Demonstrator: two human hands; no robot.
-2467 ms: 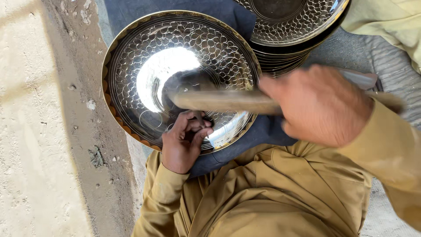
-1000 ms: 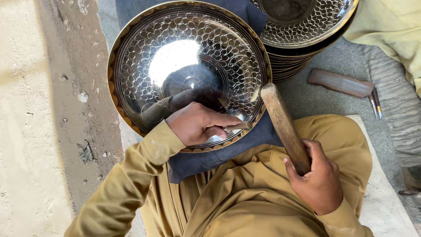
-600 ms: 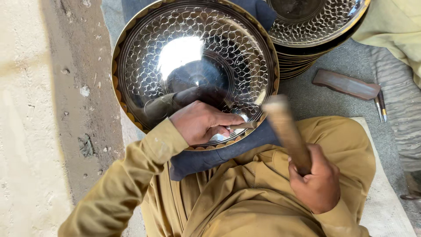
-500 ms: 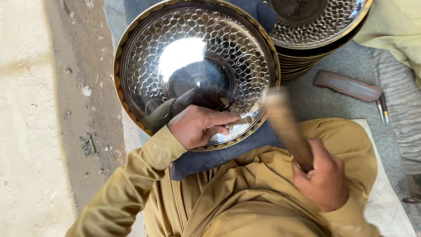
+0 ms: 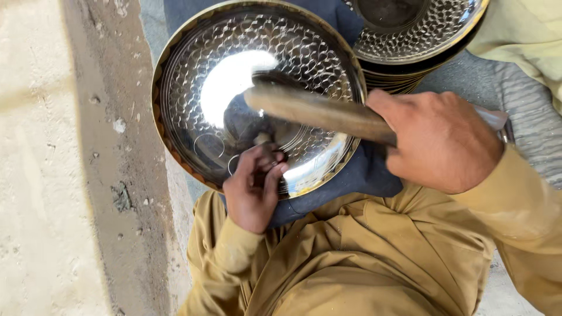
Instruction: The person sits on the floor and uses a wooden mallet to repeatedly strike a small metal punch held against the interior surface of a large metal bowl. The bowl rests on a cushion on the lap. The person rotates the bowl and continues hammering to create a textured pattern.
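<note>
at the far left runs a pale concrete floor (image 5: pixel 41 175) with a darker, rougher strip beside it. next comes the round metal tray (image 5: pixel 257 93), shiny, with a hammered scale pattern and a brassy rim, lying on a dark blue cloth (image 5: pixel 363 172) over the person's lap. the left hand (image 5: pixel 253 190) rests on the tray's near edge, fingers curled together and pinched around a small punch (image 5: pixel 261 140) whose tip stands on the tray's inner surface; most of the punch is hidden inside the fingers, so its shape is hard to make out. just above it lies the wooden mallet (image 5: pixel 316 111), its long pale body stretched across the tray's middle, its free end over the punch; whether it touches the punch cannot be told. the right hand (image 5: pixel 439 140) is clamped tight around the mallet's other end, past the tray's right rim, and covers that end entirely. behind, at the top right, a stack of similar trays (image 5: pixel 410 41) is cut off by the frame edge. a metal tool (image 5: pixel 494 120) peeks out behind the right hand, mostly hidden. tan clothing fills the bottom.
</note>
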